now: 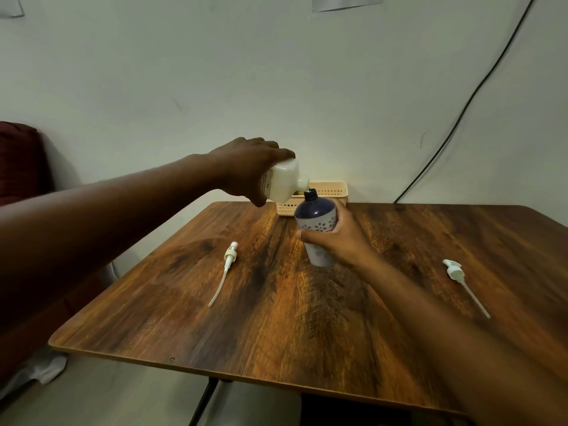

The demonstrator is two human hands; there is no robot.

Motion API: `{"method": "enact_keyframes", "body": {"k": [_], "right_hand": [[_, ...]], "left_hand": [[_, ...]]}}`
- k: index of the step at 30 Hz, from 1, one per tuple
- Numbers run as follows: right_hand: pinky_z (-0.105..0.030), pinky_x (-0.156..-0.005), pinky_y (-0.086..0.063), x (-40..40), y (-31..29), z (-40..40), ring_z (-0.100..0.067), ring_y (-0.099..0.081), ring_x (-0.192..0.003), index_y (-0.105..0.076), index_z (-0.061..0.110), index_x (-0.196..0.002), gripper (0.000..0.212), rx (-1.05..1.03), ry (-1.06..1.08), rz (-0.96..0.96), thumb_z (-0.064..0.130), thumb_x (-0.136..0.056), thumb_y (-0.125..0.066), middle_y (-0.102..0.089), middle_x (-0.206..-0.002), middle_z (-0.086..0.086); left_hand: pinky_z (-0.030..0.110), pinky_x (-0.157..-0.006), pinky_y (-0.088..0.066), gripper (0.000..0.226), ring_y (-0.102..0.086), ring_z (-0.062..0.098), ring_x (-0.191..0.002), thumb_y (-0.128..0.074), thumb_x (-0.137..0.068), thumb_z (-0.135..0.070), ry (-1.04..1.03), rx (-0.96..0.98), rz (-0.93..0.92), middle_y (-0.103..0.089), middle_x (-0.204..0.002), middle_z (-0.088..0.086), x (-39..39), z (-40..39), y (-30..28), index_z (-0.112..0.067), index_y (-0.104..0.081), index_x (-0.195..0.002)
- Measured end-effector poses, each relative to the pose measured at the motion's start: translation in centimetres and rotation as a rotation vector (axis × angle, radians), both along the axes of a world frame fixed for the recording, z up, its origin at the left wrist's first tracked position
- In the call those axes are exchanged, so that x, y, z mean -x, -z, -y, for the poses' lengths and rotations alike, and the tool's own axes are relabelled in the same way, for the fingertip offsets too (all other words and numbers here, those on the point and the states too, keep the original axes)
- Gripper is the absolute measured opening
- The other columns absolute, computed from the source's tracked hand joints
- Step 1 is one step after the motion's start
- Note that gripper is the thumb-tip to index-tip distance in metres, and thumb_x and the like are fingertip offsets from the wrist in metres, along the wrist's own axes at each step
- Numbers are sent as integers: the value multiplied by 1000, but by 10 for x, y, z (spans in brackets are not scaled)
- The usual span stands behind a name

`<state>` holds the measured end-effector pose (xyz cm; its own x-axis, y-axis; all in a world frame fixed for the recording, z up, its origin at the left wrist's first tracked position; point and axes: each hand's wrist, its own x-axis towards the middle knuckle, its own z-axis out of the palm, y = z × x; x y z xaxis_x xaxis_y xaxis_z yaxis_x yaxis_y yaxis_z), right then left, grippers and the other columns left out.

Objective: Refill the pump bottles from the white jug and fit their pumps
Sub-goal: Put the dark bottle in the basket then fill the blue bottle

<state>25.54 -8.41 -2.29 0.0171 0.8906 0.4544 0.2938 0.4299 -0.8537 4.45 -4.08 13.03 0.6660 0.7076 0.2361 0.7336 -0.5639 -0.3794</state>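
Nearest to me: both forearms reach out over the wooden table (276,318); the near half of it carries nothing but two loose pumps.
Right hand (335,241): I have its fingers and thumb wrapped round the pump bottle (318,222), holding it at table centre, leaning left.
Left hand (246,167): fingers curled round the white jug (284,182), tipped so its spout sits at the bottle's open neck.
Bottle look: dark blue shoulder and threaded neck, pale lower body with a white flower print; fill level I cannot tell.
Jug look: squarish, milky white, small printed label on its side.
Progress: pouring under way, I judge; no pump fitted yet.
Left to do: left pump (229,262) and right pump (455,272) lie flat, well apart from the bottle.
Far edge: beige slotted basket (332,189) behind the bottle; contents hidden.
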Motion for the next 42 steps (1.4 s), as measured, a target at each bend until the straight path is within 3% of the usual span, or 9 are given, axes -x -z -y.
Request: {"method": "enact_keyframes", "body": {"k": [14, 20, 25, 34, 38, 42], "right_hand": [[-8, -59, -47, -1, -2, 3, -4, -61, -92, -52, 29, -121, 67, -6, 6, -9, 25, -66, -91, -62, -107, 12], [-14, -65, -47, -2, -4, 4, -5, -61, -96, -51, 26, -125, 69, -2, 3, -2, 26, -68, -90, -62, -110, 11], [-6, -58, -47, -3, -6, 5, -3, -61, -93, -52, 28, -123, 67, -11, 1, -2, 26, -68, -90, -62, -108, 12], [-7, -59, -47, -3, -4, 3, -1, -61, -92, -51, 29, -124, 69, -17, 3, -3, 26, -68, -91, -61, -108, 14], [-5, -59, -47, -3, -5, 3, 8, -61, -86, -51, 29, -122, 67, -23, -5, -8, 24, -68, -91, -62, -107, 13], [-6, -61, -48, -4, -6, 3, 3, -61, -89, -52, 32, -120, 65, -26, -4, -3, 25, -68, -91, -62, -107, 14]], "left_hand": [[36, -89, -44, 104, -54, 27, -125, -92, -70, -38, 19, -11, 6, -58, -137, 4, -1, 1, -2, -28, -35, -156], [36, -89, -43, 105, -54, 27, -126, -92, -69, -37, 29, -26, -5, -58, -138, 4, -2, 1, -4, -27, -35, -156], [41, -92, -48, 105, -54, 28, -126, -92, -69, -37, 27, -33, -19, -58, -138, 4, -3, 2, -7, -28, -35, -156], [44, -92, -50, 105, -54, 29, -124, -92, -68, -38, 28, -44, -54, -59, -137, 5, -3, 3, -9, -27, -35, -156], [44, -90, -51, 103, -55, 30, -122, -91, -68, -37, 41, -56, -64, -59, -135, 6, -3, 3, -11, -27, -37, -155], [43, -89, -50, 102, -54, 29, -121, -90, -69, -38, 42, -62, -72, -59, -135, 5, -4, 3, -13, -28, -36, -154]]}}
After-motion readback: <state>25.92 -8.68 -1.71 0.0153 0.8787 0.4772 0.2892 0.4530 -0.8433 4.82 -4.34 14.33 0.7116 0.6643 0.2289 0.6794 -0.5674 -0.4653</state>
